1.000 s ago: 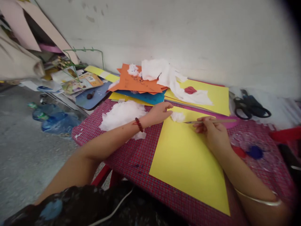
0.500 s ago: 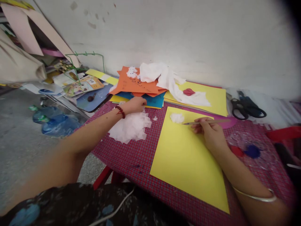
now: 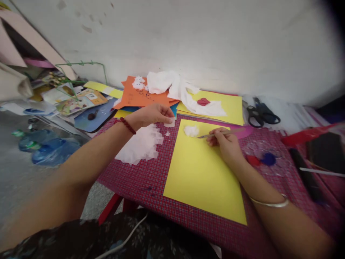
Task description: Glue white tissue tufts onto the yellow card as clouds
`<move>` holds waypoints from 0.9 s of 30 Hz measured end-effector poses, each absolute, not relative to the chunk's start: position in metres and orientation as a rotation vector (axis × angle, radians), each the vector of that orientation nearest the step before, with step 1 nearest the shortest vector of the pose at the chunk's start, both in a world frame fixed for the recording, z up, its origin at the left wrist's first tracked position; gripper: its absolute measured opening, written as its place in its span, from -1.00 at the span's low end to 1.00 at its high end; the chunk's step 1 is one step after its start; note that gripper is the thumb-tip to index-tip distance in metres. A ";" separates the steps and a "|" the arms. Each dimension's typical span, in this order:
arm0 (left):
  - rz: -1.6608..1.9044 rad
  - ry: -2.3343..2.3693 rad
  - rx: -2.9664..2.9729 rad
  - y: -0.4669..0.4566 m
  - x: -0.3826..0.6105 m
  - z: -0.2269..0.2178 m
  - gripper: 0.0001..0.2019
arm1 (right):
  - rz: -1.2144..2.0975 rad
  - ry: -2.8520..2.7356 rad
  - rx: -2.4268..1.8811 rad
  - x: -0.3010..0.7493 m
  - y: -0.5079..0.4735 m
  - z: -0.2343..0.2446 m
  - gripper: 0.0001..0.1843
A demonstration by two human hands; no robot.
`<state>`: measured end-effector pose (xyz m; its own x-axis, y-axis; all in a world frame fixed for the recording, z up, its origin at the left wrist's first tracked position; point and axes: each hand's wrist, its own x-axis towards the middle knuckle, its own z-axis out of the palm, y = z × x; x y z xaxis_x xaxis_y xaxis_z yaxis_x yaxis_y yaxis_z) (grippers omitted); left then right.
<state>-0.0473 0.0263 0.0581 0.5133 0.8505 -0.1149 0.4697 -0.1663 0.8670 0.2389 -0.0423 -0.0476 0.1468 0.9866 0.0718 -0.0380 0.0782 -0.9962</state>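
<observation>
Pale wall (image 3: 188,39) at the far side; worktop (image 3: 145,176) under a red-and-blue checked cover. Yellow sheet (image 3: 205,176) lies flat at centre-right, a white tuft (image 3: 191,130) on it near its far left corner.

Left hand (image 3: 156,115): grip narrow, thumb and fingers pinching a small white piece (image 3: 169,123), held left of the sheet's far end. Pile of white pieces (image 3: 141,145) on the worktop, just on the near side of this hand; one loose scrap (image 3: 167,133) lies between pile and sheet.

Right hand (image 3: 225,142): grip closed around a slim stick (image 3: 204,136), its pointed end directed left, near the tuft. Probably a fine brush; the tip is too small to be sure.

Far side: orange paper (image 3: 155,98) to the left, crumpled white tissue (image 3: 161,82) partly over it, black scissors (image 3: 262,113) to the right. Blue disc (image 3: 268,159) right of the sheet.
</observation>
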 end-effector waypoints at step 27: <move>0.378 0.992 1.744 0.035 -0.001 0.002 -0.90 | 0.988 -1.299 -1.235 0.231 -0.041 -0.045 -0.59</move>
